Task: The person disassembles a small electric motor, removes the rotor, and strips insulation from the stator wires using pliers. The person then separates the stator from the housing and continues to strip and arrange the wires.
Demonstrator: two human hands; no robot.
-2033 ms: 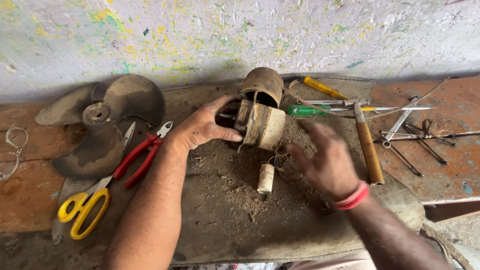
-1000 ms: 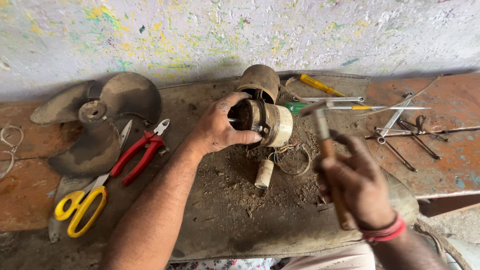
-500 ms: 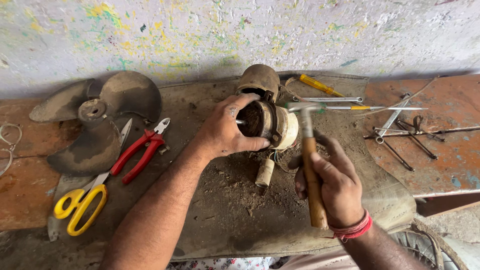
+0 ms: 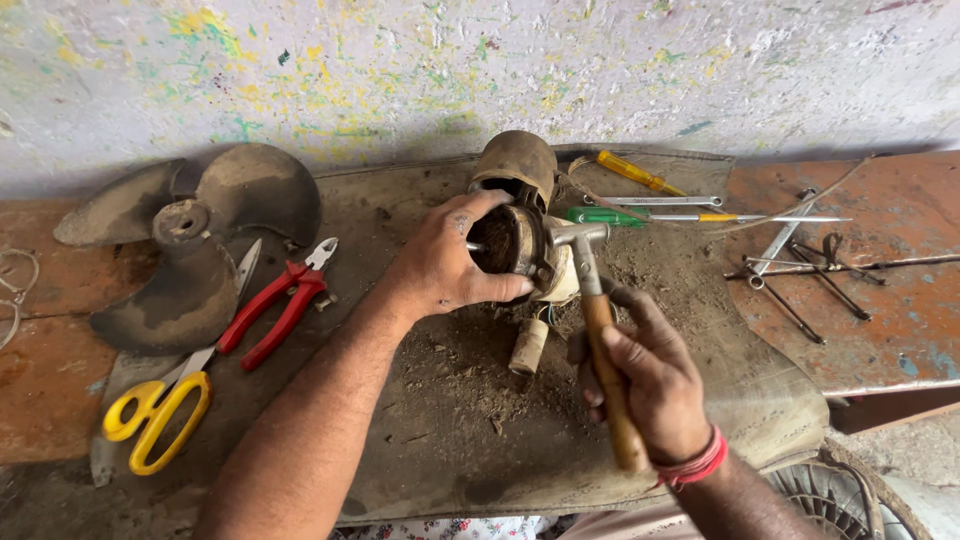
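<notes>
My left hand (image 4: 450,262) grips a rusty round motor part (image 4: 510,238) lying on its side on a dirty mat (image 4: 440,440). My right hand (image 4: 640,375) holds a wooden-handled hammer (image 4: 600,330); its metal head rests against the motor part's rim. A second rusty motor housing (image 4: 517,160) stands just behind. A small pale cylinder (image 4: 528,345) on wires lies in the dirt below the motor.
A rusty three-blade fan (image 4: 190,235), red pliers (image 4: 280,300) and yellow-handled scissors (image 4: 160,410) lie at the left. Yellow (image 4: 628,170) and green (image 4: 600,216) screwdrivers, a spanner (image 4: 655,201) and thin metal tools (image 4: 800,260) lie at the right. A paint-speckled wall rises behind.
My right hand picked up the hammer from the right side and brought its head over to the motor part. My left hand stayed on the motor and turned it slightly.
</notes>
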